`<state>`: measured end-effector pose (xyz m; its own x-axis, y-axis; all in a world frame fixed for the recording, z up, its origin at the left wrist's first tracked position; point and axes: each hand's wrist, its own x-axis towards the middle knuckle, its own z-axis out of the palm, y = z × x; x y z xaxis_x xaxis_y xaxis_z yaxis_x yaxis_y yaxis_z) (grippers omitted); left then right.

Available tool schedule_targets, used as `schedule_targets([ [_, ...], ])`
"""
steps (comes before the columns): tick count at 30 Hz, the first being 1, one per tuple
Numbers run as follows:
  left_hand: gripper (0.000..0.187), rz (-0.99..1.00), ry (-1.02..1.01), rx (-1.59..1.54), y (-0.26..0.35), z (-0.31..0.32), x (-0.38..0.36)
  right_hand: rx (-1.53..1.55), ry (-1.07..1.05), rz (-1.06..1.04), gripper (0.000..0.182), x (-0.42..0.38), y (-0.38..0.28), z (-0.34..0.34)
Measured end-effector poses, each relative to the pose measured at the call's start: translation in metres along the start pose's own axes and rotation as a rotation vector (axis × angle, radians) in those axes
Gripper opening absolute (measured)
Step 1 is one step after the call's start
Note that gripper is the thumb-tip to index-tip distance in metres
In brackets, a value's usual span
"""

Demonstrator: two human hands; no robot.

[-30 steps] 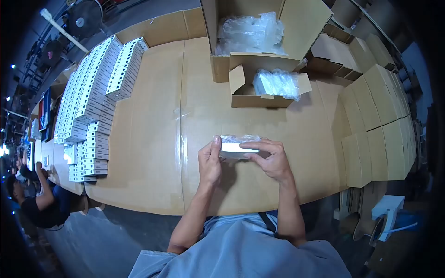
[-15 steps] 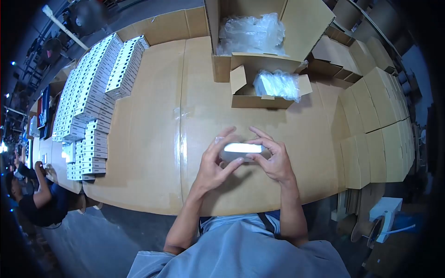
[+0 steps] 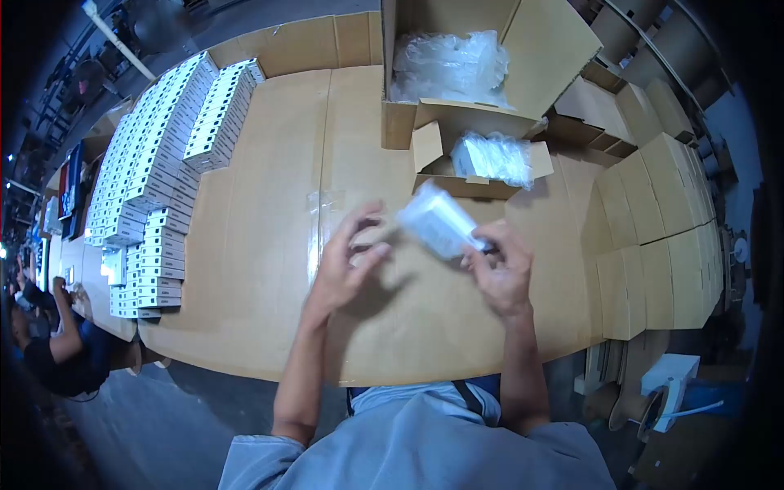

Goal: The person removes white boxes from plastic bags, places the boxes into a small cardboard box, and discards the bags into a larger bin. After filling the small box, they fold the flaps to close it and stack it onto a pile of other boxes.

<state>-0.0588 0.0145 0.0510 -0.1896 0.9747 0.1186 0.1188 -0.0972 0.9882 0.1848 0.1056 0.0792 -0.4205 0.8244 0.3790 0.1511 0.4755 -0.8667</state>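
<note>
We hold the wrapped packet (image 3: 439,224) in our right hand (image 3: 501,273), the thumb and fingers clamped on its near right corner. It hangs above the table (image 3: 253,261), tilted, its far end pointing up and to the left towards the small open box (image 3: 482,190); whether that end touches the box we cannot tell. Our left hand (image 3: 341,265) is off to the side with its fingers apart and curled around nothing.

To handle it well, we want a firm pinch – the plastic looks slick, and one corner is little to hold by. Too hard a squeeze could crease or tear the wrapping, so a light touch from the left palm under the free end would steady it. The packet is blurred, so we cannot judge how neatly the wrapping sits.

Around us, the small box has its flaps splayed outward, and wrapped goods (image 3: 494,159) fill much of what we see inside; those flaps could catch loose plastic. Behind it the big carton (image 3: 398,124), with clear plastic (image 3: 449,64) in it, blocks the far side. White boxes (image 3: 147,163) stand stacked to our left, brown boxes (image 3: 653,204) to our right – both well apart from our hands.
</note>
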Motion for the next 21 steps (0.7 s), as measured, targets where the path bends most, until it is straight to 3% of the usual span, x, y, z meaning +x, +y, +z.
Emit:
schedule_targets([
  [3,0.052,0.034,0.171,0.266,-0.021,-0.053,0.012,0.135,0.303,0.001,0.017,0.023,0.02,0.003],
  [6,0.053,0.04,0.348,0.542,-0.029,-0.11,0.024,0.095,0.457,-0.055,0.017,0.049,0.033,0.008],
  [13,0.055,0.224,0.549,1.168,-0.05,-0.227,0.045,-0.188,0.481,-0.069,0.019,0.077,0.058,0.028],
  [21,0.061,0.301,0.583,1.31,-0.072,-0.287,0.066,-0.562,0.426,-0.093,0.015,0.084,0.053,0.039],
])
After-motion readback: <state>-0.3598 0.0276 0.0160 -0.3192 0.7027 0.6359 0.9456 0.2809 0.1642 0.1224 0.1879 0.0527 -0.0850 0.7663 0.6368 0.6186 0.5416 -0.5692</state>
